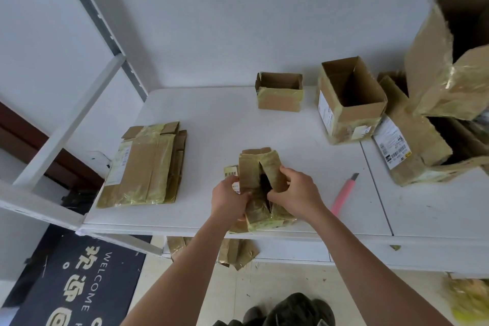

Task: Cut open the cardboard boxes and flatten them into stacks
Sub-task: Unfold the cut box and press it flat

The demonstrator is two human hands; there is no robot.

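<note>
1. Centrally, near the front edge of the white table (211, 124), a small taped box (260, 188) lies with its top slit open (dark gap down the middle).
2. Left hand (229, 200) grips the box's left side, fingers curled round it by a barcode label.
3. Right hand (296, 193) grips the right flap, thumb at the slit's edge.
4. Flattened stack (146, 165) lies on the table to the left, apart from the box.
5. Pink utility knife (344, 192) lies on the table just right of the right forearm.
6. Open boxes (280, 92) stand along the wall, more at right.
</note>
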